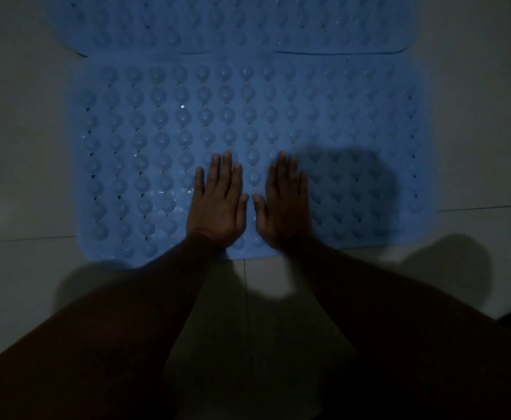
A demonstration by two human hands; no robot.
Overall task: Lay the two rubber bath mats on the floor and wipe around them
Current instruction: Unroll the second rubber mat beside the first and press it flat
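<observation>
Now both your hands lie flat, fingers straight, on the near blue studded rubber bath mat (163,140): left hand (217,204) and right hand (284,207) side by side, thumbs almost touching. That mat's far edge meets the second blue rubber mat (233,22) on the pale tiled floor (20,147).

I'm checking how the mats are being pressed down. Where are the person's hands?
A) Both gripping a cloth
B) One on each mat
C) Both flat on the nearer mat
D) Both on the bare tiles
C: the left hand and the right hand lie flat, fingers straight, side by side on the nearer mat; neither touches the farther mat.
</observation>
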